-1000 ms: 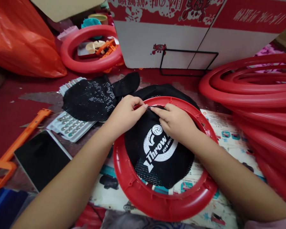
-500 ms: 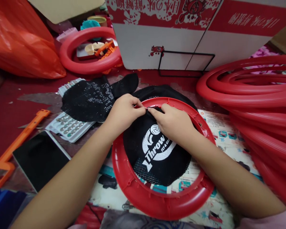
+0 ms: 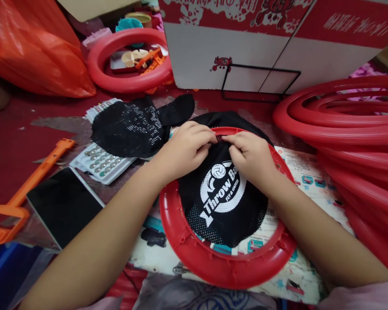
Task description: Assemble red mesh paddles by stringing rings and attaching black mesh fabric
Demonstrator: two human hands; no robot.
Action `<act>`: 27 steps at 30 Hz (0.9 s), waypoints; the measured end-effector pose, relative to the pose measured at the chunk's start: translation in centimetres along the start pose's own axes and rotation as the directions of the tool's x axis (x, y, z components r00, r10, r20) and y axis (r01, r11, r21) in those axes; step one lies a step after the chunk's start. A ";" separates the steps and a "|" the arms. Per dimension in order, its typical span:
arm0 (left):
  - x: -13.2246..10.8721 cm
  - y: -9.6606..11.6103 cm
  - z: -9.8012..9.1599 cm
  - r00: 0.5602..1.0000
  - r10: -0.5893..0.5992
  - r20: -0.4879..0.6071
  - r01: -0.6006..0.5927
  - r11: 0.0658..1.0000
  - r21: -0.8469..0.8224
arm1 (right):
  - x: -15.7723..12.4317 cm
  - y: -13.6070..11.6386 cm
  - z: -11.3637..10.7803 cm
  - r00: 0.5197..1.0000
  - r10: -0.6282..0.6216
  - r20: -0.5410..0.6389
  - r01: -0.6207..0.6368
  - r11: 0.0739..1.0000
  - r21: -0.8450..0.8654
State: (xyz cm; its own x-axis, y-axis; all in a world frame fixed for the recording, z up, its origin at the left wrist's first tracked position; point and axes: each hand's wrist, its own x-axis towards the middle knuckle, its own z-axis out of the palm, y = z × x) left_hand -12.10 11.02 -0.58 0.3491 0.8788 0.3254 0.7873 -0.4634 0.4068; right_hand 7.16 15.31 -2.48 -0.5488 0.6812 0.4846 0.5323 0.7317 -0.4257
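A red plastic ring (image 3: 226, 273) lies on a printed sheet in front of me, its ribbed inner side facing up. Across its opening hangs a round black mesh cloth (image 3: 197, 189) with a white "Throw Ball" print. At the far rim, my left hand (image 3: 192, 144) pinches the cloth's top edge, fingers bent over it. Close by on the right, my right hand (image 3: 250, 157) also has its thumb and forefinger closed on that edge, pressing it at the rim. The fingertips hide part of the edge. More black fabric lies behind the ring.
Stacked red rings (image 3: 336, 125) rise at the right. Left are black mesh pieces (image 3: 129, 125), a tray of metallic discs (image 3: 101, 163), a dark-screened tablet (image 3: 64, 204) and an orange plastic tool (image 3: 35, 181). A carton (image 3: 245, 47) and wire stand (image 3: 261, 82) stand behind.
My hands have spread slightly apart along the cloth's top edge, the left now curled over more. The whole view has shifted a little.
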 end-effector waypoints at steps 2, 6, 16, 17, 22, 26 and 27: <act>0.1 -0.1 0.0 1.000 -0.006 0.013 0.006 1.000 -0.004 | 0.0 0.0 0.1 0.999 0.005 0.033 -0.005 1.000 -0.026; 0.1 -0.1 -0.1 0.999 -0.019 0.034 0.018 1.000 0.012 | 0.0 -0.2 0.2 0.996 0.043 0.072 -0.040 0.998 -0.043; -0.1 -0.3 0.3 0.997 -0.003 0.075 -0.003 0.997 0.077 | 0.1 -0.3 0.2 0.991 0.067 0.114 -0.060 0.996 -0.064; -0.1 -0.3 0.3 0.997 -0.001 0.075 -0.005 0.996 0.087 | 0.1 -0.3 0.2 0.990 0.064 0.125 -0.055 0.996 -0.074; -0.1 -0.5 0.6 0.995 -0.014 0.099 0.002 0.993 0.118 | 0.3 -0.3 0.3 0.981 0.055 0.188 -0.020 0.983 -0.184; 0.0 -0.5 0.7 0.988 -0.047 0.149 0.025 0.989 0.143 | 0.4 -0.3 0.5 0.975 0.066 0.213 -0.014 0.971 -0.240; 0.0 -0.5 0.7 0.986 -0.055 0.156 0.031 0.988 0.153 | 0.4 -0.3 0.5 0.974 0.068 0.218 -0.011 0.968 -0.249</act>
State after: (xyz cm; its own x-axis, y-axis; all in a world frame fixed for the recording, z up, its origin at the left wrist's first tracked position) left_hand -12.20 11.34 -1.36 0.3803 0.9100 0.1654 0.8660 -0.4131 0.2816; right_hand 6.45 15.39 -2.54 -0.6389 0.7179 0.2765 0.6824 0.6948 -0.2273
